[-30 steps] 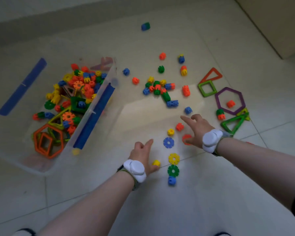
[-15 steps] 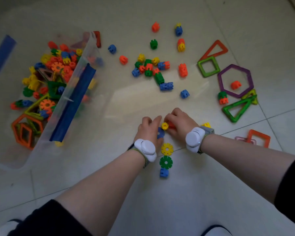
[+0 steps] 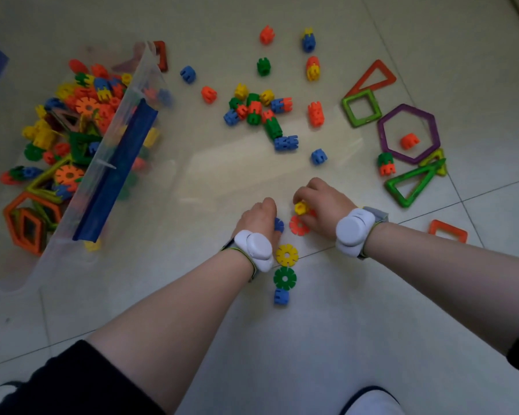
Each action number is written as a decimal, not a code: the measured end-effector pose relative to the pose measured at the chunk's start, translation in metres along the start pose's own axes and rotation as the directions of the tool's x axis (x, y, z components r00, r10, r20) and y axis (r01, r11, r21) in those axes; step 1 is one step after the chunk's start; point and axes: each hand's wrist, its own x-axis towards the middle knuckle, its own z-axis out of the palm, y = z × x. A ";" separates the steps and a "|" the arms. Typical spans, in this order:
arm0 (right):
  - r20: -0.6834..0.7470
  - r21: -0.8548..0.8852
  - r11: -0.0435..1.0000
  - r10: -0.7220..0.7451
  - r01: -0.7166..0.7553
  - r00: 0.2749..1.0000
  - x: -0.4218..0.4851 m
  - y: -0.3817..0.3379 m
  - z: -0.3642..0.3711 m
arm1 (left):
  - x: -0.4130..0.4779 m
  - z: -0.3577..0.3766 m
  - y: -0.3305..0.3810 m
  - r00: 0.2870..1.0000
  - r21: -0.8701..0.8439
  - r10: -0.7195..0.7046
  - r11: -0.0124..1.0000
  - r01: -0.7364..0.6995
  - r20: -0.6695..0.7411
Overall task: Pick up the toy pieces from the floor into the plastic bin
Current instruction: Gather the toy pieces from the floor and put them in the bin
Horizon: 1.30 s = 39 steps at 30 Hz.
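Near bin [image 3: 150, 73], left hand [image 3: 256, 217] grips gear [image 3: 279, 225], right hand [image 3: 324, 202] pinches block [image 3: 300, 208]

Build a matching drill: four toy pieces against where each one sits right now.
1 yellow block
2 blue disc
3 orange block
4 green disc

A inside the purple hexagon
B pinched by the right hand
C on the floor between yellow disc and blue block
D gripped by the left hand, partly hidden

Pairs: 1-B, 2-D, 3-A, 4-C
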 end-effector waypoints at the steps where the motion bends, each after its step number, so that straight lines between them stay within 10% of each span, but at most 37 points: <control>1: 0.018 -0.005 1.000 0.006 -0.006 1.000 -0.003 0.002 0.001 | -0.002 -0.002 -0.001 1.000 -0.025 0.005 1.000 -0.004 0.008; 20: 0.182 -0.139 0.990 -0.009 0.035 0.983 -0.015 -0.009 0.016 | -0.020 0.033 0.005 0.985 0.084 0.084 0.992 -0.097 0.151; 30: 0.377 -0.220 0.964 -0.057 0.149 0.924 -0.045 -0.016 0.043 | -0.073 0.029 -0.032 0.988 -0.147 0.090 0.987 -0.071 0.129; 39: 0.203 -0.352 0.928 -0.049 0.120 0.978 -0.037 -0.035 0.053 | -0.086 0.043 -0.041 0.998 -0.221 0.037 0.975 -0.024 0.053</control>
